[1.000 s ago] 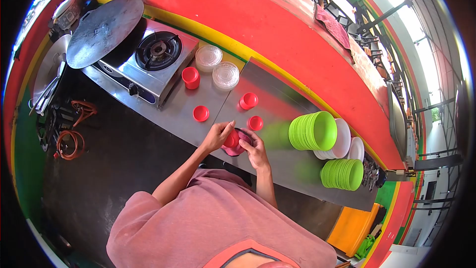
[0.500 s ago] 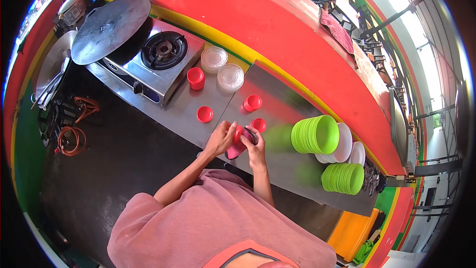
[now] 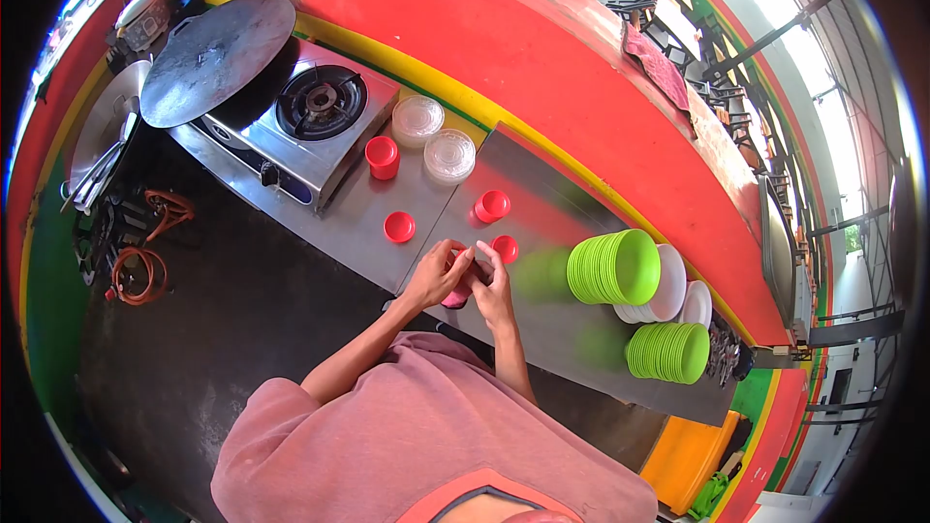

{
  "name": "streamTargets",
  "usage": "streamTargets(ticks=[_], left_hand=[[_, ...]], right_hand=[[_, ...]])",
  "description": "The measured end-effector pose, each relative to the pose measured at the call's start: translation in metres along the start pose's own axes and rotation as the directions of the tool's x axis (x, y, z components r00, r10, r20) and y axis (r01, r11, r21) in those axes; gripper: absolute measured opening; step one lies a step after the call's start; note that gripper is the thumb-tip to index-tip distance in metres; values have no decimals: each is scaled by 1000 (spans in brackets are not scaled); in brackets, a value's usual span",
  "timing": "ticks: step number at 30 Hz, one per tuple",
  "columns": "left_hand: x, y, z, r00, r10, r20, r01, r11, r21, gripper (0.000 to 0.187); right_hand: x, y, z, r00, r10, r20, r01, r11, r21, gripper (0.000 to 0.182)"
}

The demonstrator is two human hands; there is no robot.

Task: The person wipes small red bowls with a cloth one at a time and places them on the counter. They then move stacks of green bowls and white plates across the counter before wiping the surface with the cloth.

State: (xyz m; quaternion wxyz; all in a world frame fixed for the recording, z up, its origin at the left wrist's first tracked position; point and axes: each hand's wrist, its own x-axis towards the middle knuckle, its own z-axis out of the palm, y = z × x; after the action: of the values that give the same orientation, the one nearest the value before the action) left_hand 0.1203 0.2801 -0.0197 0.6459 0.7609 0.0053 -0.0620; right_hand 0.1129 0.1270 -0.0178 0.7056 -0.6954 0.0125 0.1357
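The left hand (image 3: 436,277) is gripping a small red cup (image 3: 454,257), mostly hidden by fingers, above the near edge of the metal bench (image 3: 363,232); the right hand (image 3: 492,296) is pinching a pink cloth (image 3: 455,298) against it. The cup is looking like light, fairly stiff, smooth plastic, probably slippery if damp, inviting a hold around its rounded wall. The cloth is hanging soft and bunched.

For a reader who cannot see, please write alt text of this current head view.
A person's left hand and right hand hold a pink cloth and mostly hidden red item at a metal counter. Red cups stand beyond, a stove left, stacked green dishes right.
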Motion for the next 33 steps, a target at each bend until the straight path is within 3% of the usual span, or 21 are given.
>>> streamTargets(ticks=[4, 6, 9, 13, 21, 24, 27, 30, 33], left_hand=[[4, -4, 2, 999, 34, 17, -35, 997, 66, 46], [5, -9, 2, 996, 79, 40, -83, 989, 124, 45], [6, -8, 0, 994, 19, 104, -38, 983, 179, 47], [4, -4, 0, 989, 54, 137, -71, 990, 125, 48], [3, -2, 4, 979, 101, 178, -125, 984, 128, 48], [3, -4, 7, 987, 56, 153, -65, 996, 56, 48], [5, -16, 13, 997, 57, 47, -56, 998, -34, 49], [8, -16, 8, 999, 1, -43, -2, 1000, -26, 50], [16, -28, 1, 992, -105, -69, 94, 984, -151, 50]], right_hand=[[-2, -1, -3, 998, 21, 59, -30, 989, 148, 56], [-3, -3, -2, 999, 30, 39, -37, 976, 215, 56], [-4, 0, 0, 999, 46, -23, -37, 952, 304, 54], [-2, 11, -1, 990, 62, -128, -18, 949, 315, 52], [3, 7, -11, 989, 17, -149, 1, 993, 116, 44], [7, 17, -15, 989, -17, -147, 15, 1000, -14, 43], [8, 29, -20, 982, -34, -183, 20, 997, -79, 42], [10, 48, -28, 963, -102, -250, 52, 978, -201, 42], [13, 79, -37, 945, -126, -302, 30, 952, -304, 39]])
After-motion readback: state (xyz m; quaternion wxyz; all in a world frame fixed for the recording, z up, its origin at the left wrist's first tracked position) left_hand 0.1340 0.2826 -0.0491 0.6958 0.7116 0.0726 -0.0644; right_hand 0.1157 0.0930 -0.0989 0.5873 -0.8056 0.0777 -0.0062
